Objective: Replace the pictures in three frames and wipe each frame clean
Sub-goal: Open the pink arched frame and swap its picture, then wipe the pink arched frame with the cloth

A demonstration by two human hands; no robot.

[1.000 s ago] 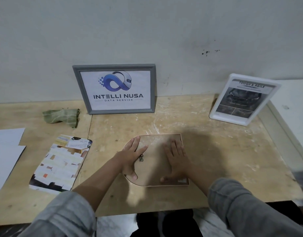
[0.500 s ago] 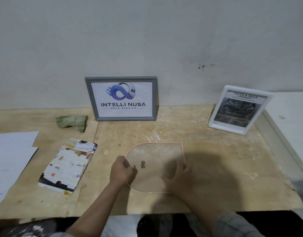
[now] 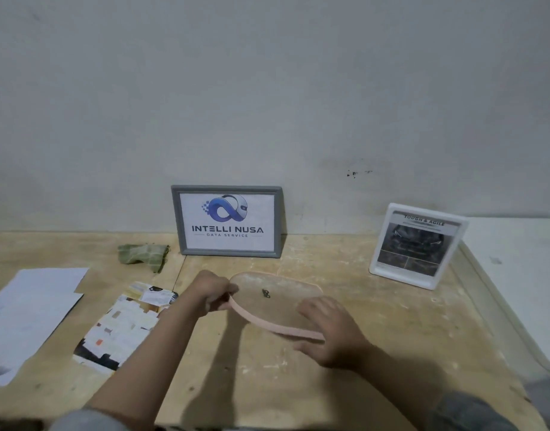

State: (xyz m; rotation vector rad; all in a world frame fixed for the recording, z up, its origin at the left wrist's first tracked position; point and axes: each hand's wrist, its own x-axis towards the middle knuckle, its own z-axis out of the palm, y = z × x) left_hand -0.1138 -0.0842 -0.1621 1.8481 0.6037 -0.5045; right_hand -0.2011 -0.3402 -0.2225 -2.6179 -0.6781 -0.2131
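Observation:
A pink-edged frame [image 3: 275,303] with a rounded left end lies back-side up, its near edge raised off the table. My left hand [image 3: 213,293] grips its left rim and my right hand [image 3: 332,331] holds its right near edge. A small black hanger sits on its brown back. A grey frame [image 3: 226,221] with a logo print leans on the wall behind. A white frame [image 3: 418,245] with a dark car print stands at the right. A folded green cloth [image 3: 143,252] lies left of the grey frame.
A printed picture sheet [image 3: 124,326] lies left of my left forearm. White papers [image 3: 31,309] cover the far left of the wooden table [image 3: 392,337]. A white ledge [image 3: 516,275] borders the table on the right.
Both hands went from lying flat on the frame's back to gripping its edges, and its near edge has lifted off the table. The camera has tilted upward.

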